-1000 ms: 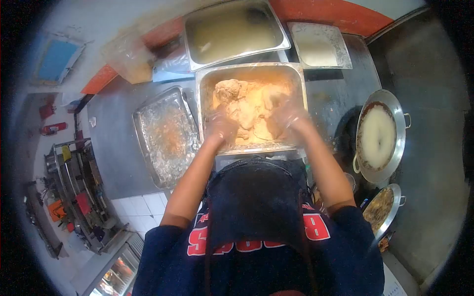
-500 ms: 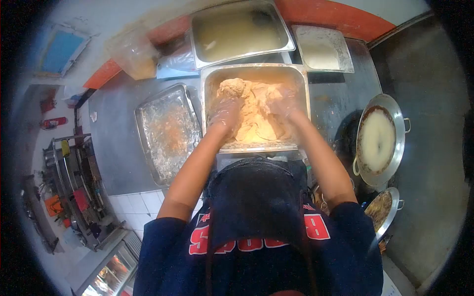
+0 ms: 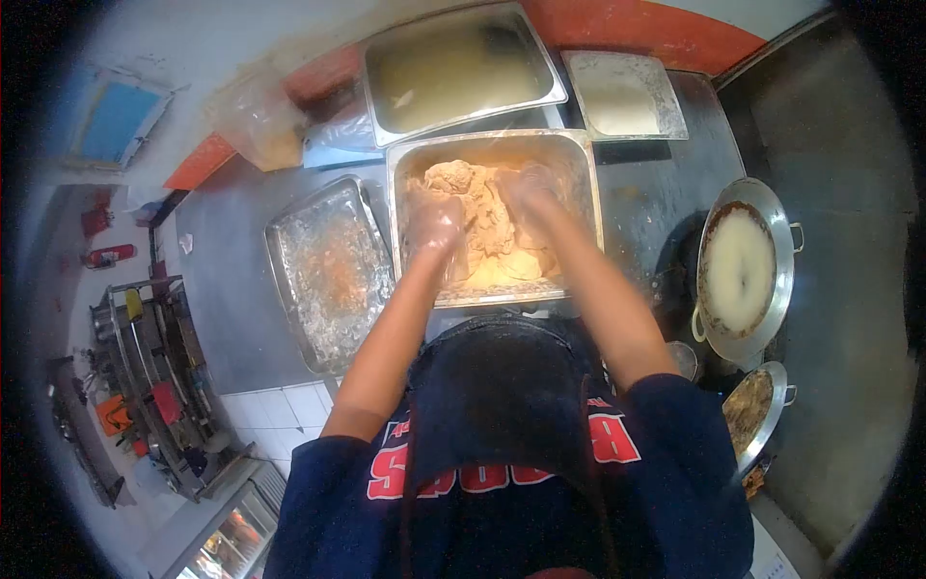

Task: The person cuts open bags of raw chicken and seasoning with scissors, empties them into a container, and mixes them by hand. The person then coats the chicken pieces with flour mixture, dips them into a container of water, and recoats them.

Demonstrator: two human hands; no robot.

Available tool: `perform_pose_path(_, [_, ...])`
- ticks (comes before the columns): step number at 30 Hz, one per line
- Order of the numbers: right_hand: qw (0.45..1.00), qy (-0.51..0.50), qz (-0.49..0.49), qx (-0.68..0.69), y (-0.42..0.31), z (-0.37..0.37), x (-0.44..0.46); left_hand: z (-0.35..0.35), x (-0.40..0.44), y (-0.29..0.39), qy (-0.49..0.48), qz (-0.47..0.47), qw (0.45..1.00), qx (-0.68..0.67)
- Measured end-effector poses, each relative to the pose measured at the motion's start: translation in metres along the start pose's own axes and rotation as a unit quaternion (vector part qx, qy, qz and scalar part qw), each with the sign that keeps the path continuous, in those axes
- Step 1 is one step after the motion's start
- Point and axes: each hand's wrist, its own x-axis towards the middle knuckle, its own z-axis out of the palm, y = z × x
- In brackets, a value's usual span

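Note:
A deep metal pan (image 3: 397,183) holds pale tan flour with lumpy flour-coated pieces (image 3: 485,207); what lies under the coating I cannot make out. My left hand (image 3: 439,227), in a clear plastic glove, is inside the pan at its left side, its fingers curled in beside the heap. Whatever it grips is hidden. My right hand (image 3: 529,188), gloved the same way, reaches over the right part of the heap and touches it. Its fingers are blurred and partly buried. One rough coated lump (image 3: 449,176) sits at the top left of the heap.
Left of the pan lies a flour-dusted tray (image 3: 328,261). Behind it stand a large pan of cloudy liquid (image 3: 458,72) and a smaller container of white powder (image 3: 622,106). On the right are a wide pan of foaming liquid (image 3: 741,256) and another brown-filled pan (image 3: 750,410).
My right hand has moved left and slightly up, further over the heap. My left hand has drawn a little lower and curled. The coated heap has shifted shape.

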Motion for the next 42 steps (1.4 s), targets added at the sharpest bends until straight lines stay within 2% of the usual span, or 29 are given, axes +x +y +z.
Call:
perform_pose_path(1, [0.998, 0.000, -0.019, 0.054, 0.010, 0.021, 0.017, -0.044, 0.006, 0.029, -0.051, -0.130, 0.978, -0.156])
perform_pose_path(2, [0.994, -0.002, -0.038, 0.107, 0.016, 0.034, 0.025, -0.069, 0.009, 0.045, -0.101, -0.254, 0.912, -0.306])
perform_pose_path(3, [0.994, -0.001, -0.042, 0.105, 0.014, 0.031, 0.023, -0.067, 0.018, 0.042, -0.097, -0.255, 0.911, -0.308])
perform_pose_path(5, [0.958, -0.102, -0.111, 0.246, 0.014, 0.023, 0.001, -0.063, 0.030, 0.034, -0.182, -0.237, 0.837, -0.459])
perform_pose_path(6, [0.958, -0.104, -0.112, 0.244, 0.015, 0.018, -0.013, -0.065, 0.028, 0.033, -0.180, -0.238, 0.836, -0.460])
perform_pose_path(8, [0.927, -0.201, -0.059, 0.312, 0.004, -0.010, -0.052, -0.094, 0.017, 0.043, -0.262, -0.249, 0.681, -0.637])
perform_pose_path(9, [0.926, -0.202, -0.057, 0.312, 0.000, -0.025, -0.064, -0.085, 0.014, 0.034, -0.262, -0.252, 0.681, -0.636])
perform_pose_path(11, [0.988, -0.106, -0.109, -0.037, 0.000, -0.050, -0.077, -0.065, 0.009, 0.013, -0.296, -0.145, 0.834, -0.443])
perform_pose_path(12, [0.988, -0.109, -0.107, -0.038, 0.012, -0.045, -0.071, -0.060, 0.002, 0.010, -0.298, -0.148, 0.832, -0.444])
perform_pose_path(14, [0.943, 0.154, -0.220, -0.196, 0.038, -0.025, -0.058, -0.078, -0.017, 0.023, -0.154, 0.054, 0.928, -0.336])
perform_pose_path(15, [0.944, 0.155, -0.218, -0.195, 0.036, -0.027, -0.058, -0.100, -0.020, 0.037, -0.111, 0.128, 0.965, -0.200])
perform_pose_path(16, [0.948, 0.087, -0.251, -0.178, 0.027, -0.030, -0.061, -0.095, -0.016, 0.037, -0.112, 0.130, 0.965, -0.200])
perform_pose_path(17, [0.946, 0.019, -0.283, -0.159, 0.016, -0.033, -0.064, -0.087, -0.006, 0.035, -0.199, 0.120, 0.965, -0.121])
perform_pose_path(18, [0.945, 0.023, -0.284, -0.158, 0.006, -0.032, -0.068, -0.082, 0.005, 0.033, -0.280, 0.109, 0.953, -0.040])
perform_pose_path(20, [0.939, -0.062, -0.227, -0.251, -0.018, -0.027, -0.080, -0.083, 0.021, 0.028, -0.291, 0.110, 0.950, -0.011])
perform_pose_path(22, [0.924, -0.046, -0.232, -0.302, -0.026, -0.020, -0.092, -0.089, 0.025, 0.024, -0.309, 0.105, 0.945, 0.017])
perform_pose_path(24, [0.935, -0.006, -0.251, -0.249, -0.017, -0.004, -0.096, -0.097, 0.025, 0.022, -0.366, 0.087, 0.927, 0.006])
perform_pose_path(25, [0.934, -0.009, -0.252, -0.251, -0.010, 0.006, -0.090, -0.094, 0.023, 0.020, -0.366, 0.084, 0.927, 0.004])
perform_pose_path(27, [0.903, 0.073, -0.359, -0.225, 0.005, 0.025, -0.082, -0.078, 0.015, 0.013, -0.319, 0.114, 0.941, -0.021])
perform_pose_path(28, [0.903, 0.075, -0.358, -0.226, 0.002, 0.019, -0.082, -0.069, 0.011, 0.010, -0.319, 0.116, 0.941, -0.021])
perform_pose_path(30, [0.930, -0.009, -0.327, -0.165, -0.006, 0.001, -0.083, -0.056, 0.003, 0.005, -0.167, 0.072, 0.972, -0.150])
perform_pose_path(31, [0.930, -0.007, -0.327, -0.166, 0.002, 0.001, -0.069, -0.056, 0.003, 0.006, -0.166, 0.073, 0.972, -0.150])
perform_pose_path(33, [0.947, 0.014, -0.321, -0.001, 0.030, 0.006, -0.040, -0.054, -0.004, 0.006, -0.106, -0.026, 0.977, -0.183])
perform_pose_path(34, [0.947, 0.010, -0.322, -0.002, 0.033, -0.002, -0.045, -0.072, -0.015, 0.019, -0.106, -0.031, 0.977, -0.184])
perform_pose_path(36, [0.959, 0.058, -0.275, 0.040, 0.024, -0.029, -0.060, -0.131, -0.032, 0.057, -0.057, -0.035, 0.936, -0.346])
perform_pose_path(37, [0.955, 0.083, -0.276, 0.065, 0.024, -0.028, -0.058, -0.104, -0.029, 0.042, 0.017, 0.070, 0.963, -0.260])
perform_pose_path(38, [0.955, 0.083, -0.277, 0.064, 0.025, -0.027, -0.057, -0.090, -0.023, 0.037, 0.018, 0.070, 0.962, -0.262])
perform_pose_path(40, [0.933, 0.094, -0.336, -0.092, 0.028, -0.020, -0.058, -0.071, -0.020, 0.032, -0.185, 0.037, 0.982, 0.014])
perform_pose_path(42, [0.944, 0.108, -0.295, -0.105, 0.026, -0.008, -0.044, -0.054, -0.017, 0.021, -0.161, 0.056, 0.985, -0.029])
